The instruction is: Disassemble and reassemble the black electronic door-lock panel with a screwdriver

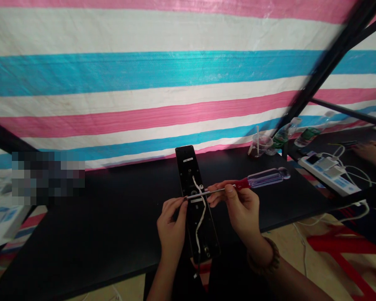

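Though long, screwdriver (243,183) between right fingers (232,195)

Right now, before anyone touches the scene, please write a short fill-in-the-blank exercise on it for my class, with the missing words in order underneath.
The tool in the right hand is a ____.
The fingers of the left hand are at the ____ of its metal shaft.
The colour of the cable on the long black device is ____.
The striped sheet behind the table is pink, white and ____.

Missing words: screwdriver; tip; white; blue.
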The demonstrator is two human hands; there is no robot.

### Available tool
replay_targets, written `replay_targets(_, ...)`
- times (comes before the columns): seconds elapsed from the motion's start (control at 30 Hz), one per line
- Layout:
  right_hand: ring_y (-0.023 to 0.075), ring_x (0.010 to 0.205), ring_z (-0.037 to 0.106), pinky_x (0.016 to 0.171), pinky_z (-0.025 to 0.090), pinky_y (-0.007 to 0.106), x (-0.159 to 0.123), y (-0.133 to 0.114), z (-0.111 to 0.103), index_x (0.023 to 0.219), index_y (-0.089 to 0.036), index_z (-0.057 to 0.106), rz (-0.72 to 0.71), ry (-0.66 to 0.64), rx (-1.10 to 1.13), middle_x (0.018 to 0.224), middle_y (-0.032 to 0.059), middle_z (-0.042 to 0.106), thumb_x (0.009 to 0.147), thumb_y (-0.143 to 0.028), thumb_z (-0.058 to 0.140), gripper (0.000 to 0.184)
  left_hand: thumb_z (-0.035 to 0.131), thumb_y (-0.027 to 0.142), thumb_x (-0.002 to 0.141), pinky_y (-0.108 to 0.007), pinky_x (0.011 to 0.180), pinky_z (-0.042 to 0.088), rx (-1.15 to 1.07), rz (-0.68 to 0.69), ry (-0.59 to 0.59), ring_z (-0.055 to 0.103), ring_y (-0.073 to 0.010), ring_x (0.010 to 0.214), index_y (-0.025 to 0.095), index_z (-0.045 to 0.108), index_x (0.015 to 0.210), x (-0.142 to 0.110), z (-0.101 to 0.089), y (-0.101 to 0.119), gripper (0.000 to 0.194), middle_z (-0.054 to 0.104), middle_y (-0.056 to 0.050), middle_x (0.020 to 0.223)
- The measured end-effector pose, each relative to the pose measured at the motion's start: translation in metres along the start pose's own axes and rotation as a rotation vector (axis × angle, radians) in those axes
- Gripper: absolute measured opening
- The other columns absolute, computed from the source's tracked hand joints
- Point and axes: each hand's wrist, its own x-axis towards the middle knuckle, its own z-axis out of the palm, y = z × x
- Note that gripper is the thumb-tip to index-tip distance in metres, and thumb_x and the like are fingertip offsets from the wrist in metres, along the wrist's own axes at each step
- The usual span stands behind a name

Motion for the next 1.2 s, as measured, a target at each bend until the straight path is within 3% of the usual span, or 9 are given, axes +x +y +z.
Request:
replay_targets(0.27,0.0194,0.061,0.072,0.053,0.061,0.032,-0.006,-0.004,-0.004,0.088,-0.017,0.069,-0.005,0.018,0.049,0.081,0.0082,0.077,0.093,-0.036,0.063,0.021,0.068,0.031,0.085,-0.032,0.086,0.05,-0.044,0.031,-0.057,0.064,-0.019,0.092,0.022,0.077,0.093,0.0,-0.005,0.013,0.015,0.071,-0.006,0.093)
replay_targets(0.53,0.0197,0.066,0.073,0.057,0.062,0.034,-0.008,-0.005,-0.013,0.091,-0.019,0.067,-0.004,0.011,0.037,0.084,0.0077,0.077,0.094,-0.038,0.061,0.021,0.063,0.037,0.089,-0.032,0.088,0.052,-0.158,-0.13,-0.125,0.067,-0.0192,0.09,0.018,0.077,0.095,-0.004,-0.005,0.025,0.025,0.073,-0.007,0.092)
replay_targets(0.77,0.0204,0.066,0.073,0.057,0.062,0.034,-0.007,-0.008,-0.015,0.092,-0.018,0.067,0.004,0.029,0.067,0.081,0.008,0.076,0.092,-0.039,0.065,0.021,0.066,0.042,0.086,-0.031,0.085,0.053,-0.226,-0.277,-0.117,0.068,-0.0195,0.088,0.018,0.077,0.097,-0.012,-0.004,0.019,0.029,0.075,-0.007,0.092)
replay_targets(1.03,0.0191,0.067,0.072,0.058,0.06,0.033,-0.007,-0.028,-0.021,0.091,-0.018,0.068,0.022,-0.248,0.023,0.09,0.0101,0.076,0.094,-0.043,0.06,0.026,0.084,0.044,0.066,-0.026,0.065,0.051,-0.705,-0.564,0.0,0.063,-0.0137,0.068,0.017,0.077,0.088,-0.016,0.005,0.036,0.035,0.072,-0.006,0.075)
replay_targets(1.2,0.0176,0.068,0.071,0.061,0.06,0.032,-0.002,-0.051,-0.021,0.093,-0.019,0.07,0.012,-0.373,-0.07,0.09,0.0087,0.076,0.095,-0.039,0.06,0.023,0.082,0.045,0.07,-0.025,0.062,0.049,-0.665,-0.525,-0.109,0.058,-0.0123,0.063,0.016,0.078,0.086,-0.015,-0.006,0.042,0.033,0.069,-0.006,0.07)
